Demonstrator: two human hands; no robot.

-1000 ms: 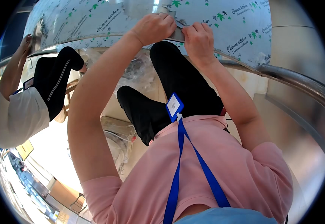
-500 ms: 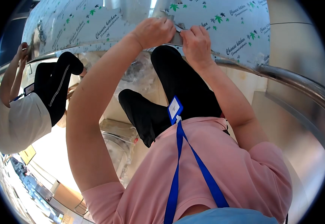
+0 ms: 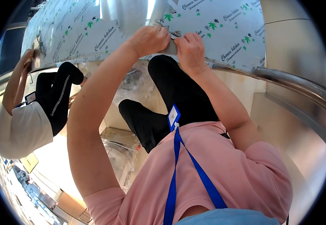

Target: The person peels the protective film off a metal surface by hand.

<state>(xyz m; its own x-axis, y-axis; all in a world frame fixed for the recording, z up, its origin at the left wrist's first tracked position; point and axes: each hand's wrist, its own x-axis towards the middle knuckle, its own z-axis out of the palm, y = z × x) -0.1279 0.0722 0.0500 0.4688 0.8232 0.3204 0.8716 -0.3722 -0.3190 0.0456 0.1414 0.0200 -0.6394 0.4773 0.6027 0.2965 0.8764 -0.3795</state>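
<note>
A sheet-metal panel faces me, covered in printed protective film with green leaves and "Chinese kitchen" lettering. Bare shiny metal shows through a torn gap in the film beyond my hands. My left hand is closed at the film's torn edge, its fingertips pinched together. Just to its right, my right hand is closed too, thumb against forefinger on the same edge. A small lifted flap of film shows between the two hands. The exact grip under the fingers is partly hidden.
A round metal rail runs along the panel's near edge at the right. On the left, a co-worker in a white shirt holds their hands at the same panel. Crumpled clear plastic lies below.
The view has shifted slightly, so the panel and both my hands sit a little lower and further left. Both hands stay pinched at the film edge.
</note>
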